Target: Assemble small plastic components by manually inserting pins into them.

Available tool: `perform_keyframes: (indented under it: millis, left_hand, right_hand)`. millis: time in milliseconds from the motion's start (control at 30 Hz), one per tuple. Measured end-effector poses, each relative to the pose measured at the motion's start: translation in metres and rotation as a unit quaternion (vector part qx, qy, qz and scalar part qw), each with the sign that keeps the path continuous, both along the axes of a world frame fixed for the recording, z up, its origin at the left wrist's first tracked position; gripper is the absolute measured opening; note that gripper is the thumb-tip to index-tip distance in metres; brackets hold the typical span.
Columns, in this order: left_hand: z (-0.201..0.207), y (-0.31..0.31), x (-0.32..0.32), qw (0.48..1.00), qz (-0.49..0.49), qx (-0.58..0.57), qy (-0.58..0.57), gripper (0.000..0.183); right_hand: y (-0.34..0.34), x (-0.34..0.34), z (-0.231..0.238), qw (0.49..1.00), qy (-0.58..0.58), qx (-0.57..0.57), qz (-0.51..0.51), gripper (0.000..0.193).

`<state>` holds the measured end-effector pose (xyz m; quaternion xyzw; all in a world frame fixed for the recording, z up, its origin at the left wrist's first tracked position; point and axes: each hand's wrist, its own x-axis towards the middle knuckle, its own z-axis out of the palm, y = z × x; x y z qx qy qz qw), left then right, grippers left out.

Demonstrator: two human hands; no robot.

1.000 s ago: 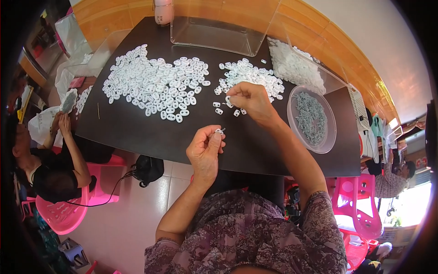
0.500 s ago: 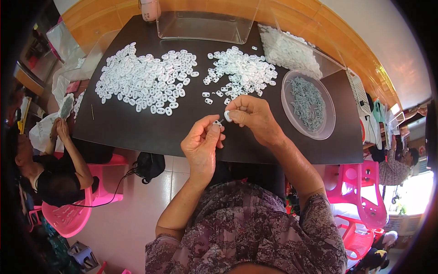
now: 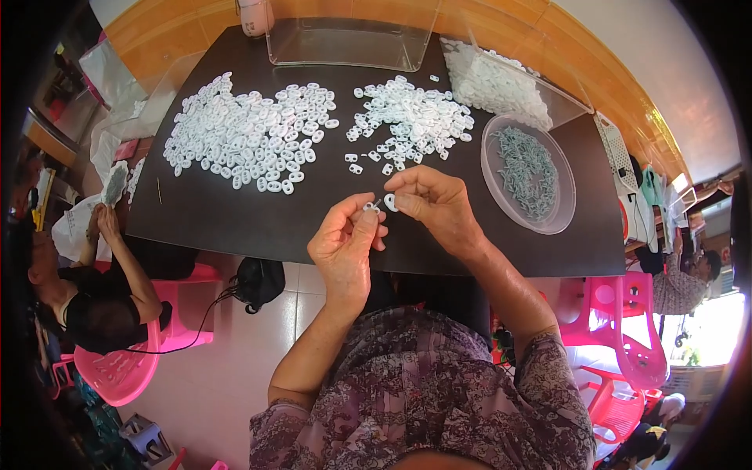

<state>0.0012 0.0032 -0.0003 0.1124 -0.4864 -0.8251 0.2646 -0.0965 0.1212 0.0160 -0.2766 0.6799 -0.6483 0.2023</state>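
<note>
Head view: left hand [image 3: 343,249] was closed in a fingertip pinch on a small white piece [image 3: 369,207] with a thin pin [image 3: 378,203] slanting up and rightward. Right hand [image 3: 439,205] pinched a white oval [image 3: 391,203] immediately right of the pin, long axis roughly fore-and-aft, above the desk [image 3: 258,221]; contact could not be determined.

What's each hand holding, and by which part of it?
Left hand: small white piece, exact grip spot too small to make out. Right hand: white holed piece, held by its right side.
</note>
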Motion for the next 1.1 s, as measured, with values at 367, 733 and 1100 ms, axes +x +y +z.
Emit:
perform_keyframes:
  millis: [367, 733, 1100]
  left_hand:
    - [-0.006, -0.004, -0.001, 1.0, 0.01, 0.019, 0.004, 0.018]
    - [-0.005, -0.004, 0.003, 1.0, 0.003, 0.024, -0.007, 0.018]
    - [-0.013, -0.003, 0.006, 0.999, -0.012, 0.003, -0.039, 0.018]
  right_hand:
    - [-0.001, 0.016, -0.005, 0.996, 0.09, 0.024, -0.016, 0.016]
    - [-0.002, 0.015, -0.003, 0.999, -0.017, 0.037, -0.015, 0.013]
    - [-0.005, 0.01, -0.003, 0.998, -0.057, 0.011, -0.017, 0.016]
